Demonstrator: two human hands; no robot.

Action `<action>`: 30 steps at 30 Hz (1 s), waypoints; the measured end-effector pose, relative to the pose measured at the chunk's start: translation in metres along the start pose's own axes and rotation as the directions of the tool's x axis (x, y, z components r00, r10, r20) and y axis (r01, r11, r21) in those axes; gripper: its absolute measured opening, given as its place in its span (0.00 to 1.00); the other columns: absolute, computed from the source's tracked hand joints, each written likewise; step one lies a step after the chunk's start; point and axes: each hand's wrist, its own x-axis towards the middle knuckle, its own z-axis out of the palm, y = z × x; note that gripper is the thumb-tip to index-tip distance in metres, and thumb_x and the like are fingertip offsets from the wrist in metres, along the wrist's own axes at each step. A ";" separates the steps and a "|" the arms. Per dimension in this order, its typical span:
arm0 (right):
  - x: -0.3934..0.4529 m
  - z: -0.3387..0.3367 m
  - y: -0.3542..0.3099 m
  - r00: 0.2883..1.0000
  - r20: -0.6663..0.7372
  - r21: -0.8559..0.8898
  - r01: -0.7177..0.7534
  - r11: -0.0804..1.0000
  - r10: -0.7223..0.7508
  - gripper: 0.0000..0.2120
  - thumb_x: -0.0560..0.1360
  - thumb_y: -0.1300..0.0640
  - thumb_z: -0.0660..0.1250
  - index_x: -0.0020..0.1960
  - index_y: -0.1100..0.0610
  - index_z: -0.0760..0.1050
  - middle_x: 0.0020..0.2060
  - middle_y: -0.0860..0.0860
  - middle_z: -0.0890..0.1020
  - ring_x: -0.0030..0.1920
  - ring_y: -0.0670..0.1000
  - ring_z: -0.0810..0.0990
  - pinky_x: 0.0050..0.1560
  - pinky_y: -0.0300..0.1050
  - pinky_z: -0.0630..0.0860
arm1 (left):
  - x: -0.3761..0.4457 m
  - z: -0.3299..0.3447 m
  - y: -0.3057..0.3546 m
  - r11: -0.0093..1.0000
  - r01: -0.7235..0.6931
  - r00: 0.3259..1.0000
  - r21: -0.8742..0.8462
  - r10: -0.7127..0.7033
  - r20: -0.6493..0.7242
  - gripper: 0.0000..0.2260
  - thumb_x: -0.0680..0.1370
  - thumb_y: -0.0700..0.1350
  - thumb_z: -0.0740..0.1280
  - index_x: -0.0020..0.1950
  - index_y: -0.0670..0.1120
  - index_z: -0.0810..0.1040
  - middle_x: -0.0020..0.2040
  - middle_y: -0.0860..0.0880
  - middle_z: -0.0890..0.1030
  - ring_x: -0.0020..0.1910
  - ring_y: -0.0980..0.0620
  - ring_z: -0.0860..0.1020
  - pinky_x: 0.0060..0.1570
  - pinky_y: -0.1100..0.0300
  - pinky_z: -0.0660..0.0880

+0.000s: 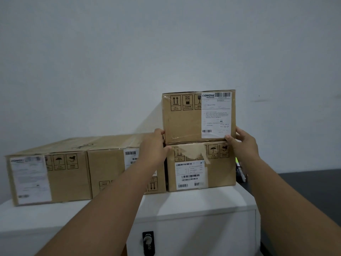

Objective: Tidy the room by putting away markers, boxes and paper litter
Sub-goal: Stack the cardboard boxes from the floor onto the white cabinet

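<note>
Cardboard boxes stand along the white cabinet surface, whose front carries a black lock nearest the camera, below and between the two forearms. Reaching up from there, the left hand presses its fingers against the left side of the small brown cardboard box with the white shipping label, thumb at its lower front corner. The right hand mirrors it on the other side, fingers curled round the right edge and thumb on the label's lower corner, so both hands clasp this box between them. It sits directly on a second brown cardboard box with torn tape, just under the fingers, its edges roughly flush. Left of the left fingers, a long brown cardboard carton lies on the same surface, touching the lower box. Right of the right fingers, behind the stack, a thin pale object with a yellow-green tip peeks out; what it is cannot be told. Farthest back rises a plain grey-white wall.
</note>
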 end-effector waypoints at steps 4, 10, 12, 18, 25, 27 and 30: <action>-0.028 0.022 -0.027 0.978 -0.195 -0.170 0.046 0.984 -0.079 0.30 0.78 0.52 0.62 0.77 0.50 0.56 0.74 0.55 0.63 0.74 0.58 0.61 0.74 0.57 0.60 | -0.031 -0.020 -0.011 0.997 -0.023 1.000 0.076 0.024 -0.014 0.26 0.76 0.46 0.68 0.72 0.57 0.65 0.65 0.46 0.73 0.66 0.46 0.68 0.65 0.48 0.70; -0.119 0.097 -0.065 0.918 -0.205 -0.117 0.322 0.939 -0.340 0.27 0.70 0.61 0.60 0.69 0.52 0.67 0.74 0.55 0.61 0.73 0.58 0.58 0.73 0.54 0.52 | -0.112 -0.076 -0.100 0.984 -0.020 1.000 0.175 0.022 -0.007 0.24 0.76 0.48 0.68 0.72 0.53 0.66 0.68 0.54 0.70 0.67 0.51 0.61 0.66 0.56 0.60; -0.152 0.133 -0.067 0.926 -0.133 -0.096 0.343 0.934 -0.353 0.24 0.69 0.60 0.60 0.65 0.53 0.72 0.72 0.56 0.65 0.71 0.59 0.61 0.71 0.54 0.54 | -0.148 -0.097 -0.144 0.967 0.064 0.996 0.247 -0.077 0.042 0.23 0.76 0.51 0.68 0.70 0.55 0.67 0.68 0.53 0.70 0.67 0.47 0.62 0.64 0.57 0.60; -0.281 0.249 -0.064 0.860 0.331 -0.013 0.416 0.909 -0.388 0.16 0.69 0.61 0.62 0.56 0.53 0.77 0.68 0.54 0.69 0.68 0.58 0.64 0.64 0.43 0.57 | -0.267 -0.184 -0.263 0.843 0.446 0.878 0.301 -0.477 0.034 0.18 0.76 0.52 0.69 0.64 0.55 0.73 0.67 0.50 0.71 0.69 0.47 0.65 0.65 0.57 0.57; -0.446 0.354 -0.033 0.387 0.909 0.075 0.211 0.975 -0.154 0.10 0.76 0.61 0.63 0.53 0.53 0.80 0.60 0.55 0.74 0.61 0.54 0.71 0.59 0.39 0.64 | -0.409 -0.248 -0.363 0.548 0.833 0.551 0.076 -0.834 -0.029 0.16 0.77 0.48 0.69 0.64 0.50 0.74 0.64 0.50 0.73 0.62 0.49 0.72 0.58 0.55 0.70; -0.492 0.379 -0.014 0.234 0.972 -0.027 0.137 0.990 -0.005 0.10 0.77 0.60 0.63 0.55 0.53 0.80 0.59 0.54 0.76 0.56 0.51 0.74 0.54 0.39 0.68 | -0.453 -0.252 -0.391 0.430 0.903 0.430 0.003 -0.902 -0.034 0.15 0.77 0.48 0.69 0.63 0.50 0.74 0.60 0.50 0.74 0.57 0.50 0.73 0.53 0.57 0.69; -0.546 0.402 0.022 0.033 0.977 -0.215 0.113 0.970 0.213 0.10 0.77 0.58 0.64 0.57 0.54 0.78 0.57 0.54 0.79 0.56 0.52 0.77 0.51 0.41 0.71 | -0.512 -0.243 -0.422 0.253 0.964 0.252 -0.083 -0.967 -0.026 0.13 0.77 0.47 0.69 0.60 0.47 0.75 0.57 0.47 0.76 0.53 0.48 0.76 0.52 0.55 0.72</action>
